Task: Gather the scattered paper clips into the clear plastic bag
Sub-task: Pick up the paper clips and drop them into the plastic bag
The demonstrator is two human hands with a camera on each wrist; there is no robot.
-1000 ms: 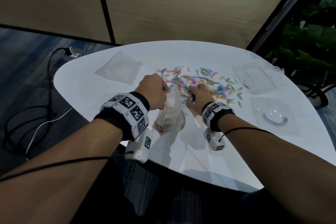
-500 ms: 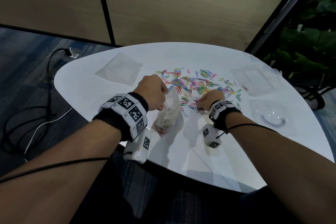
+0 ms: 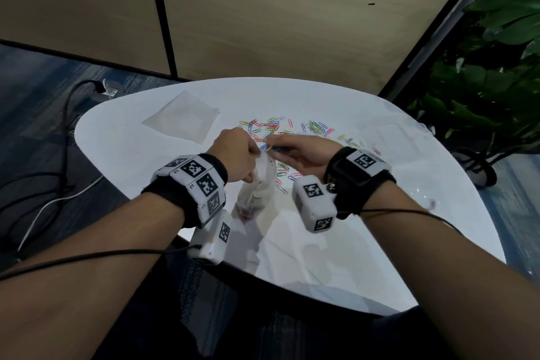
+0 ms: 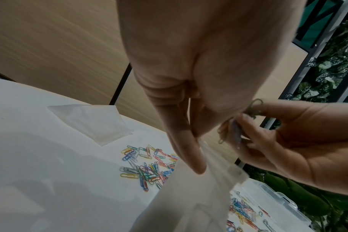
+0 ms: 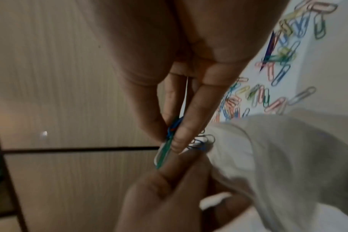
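Note:
Coloured paper clips (image 3: 274, 126) lie scattered over the middle of the white table (image 3: 336, 237). My left hand (image 3: 238, 155) pinches the top edge of the clear plastic bag (image 3: 257, 187), which hangs down to the table with a few clips at its bottom. My right hand (image 3: 295, 150) pinches a small bunch of clips (image 5: 170, 136) right at the bag's mouth, beside the left fingers. In the left wrist view the bunch (image 4: 230, 127) hangs from the right fingertips above the bag (image 4: 199, 196).
A flat clear bag (image 3: 182, 117) lies at the table's back left. A clear plastic box (image 3: 388, 133) sits at the back right, its lid nearer me. Cables trail on the floor at left, a plant stands at right, and a wooden wall is behind.
My right hand has lifted off the clip pile with a bunch of clips and swung left to the bag's mouth. The left hand has kept hold of the bag.

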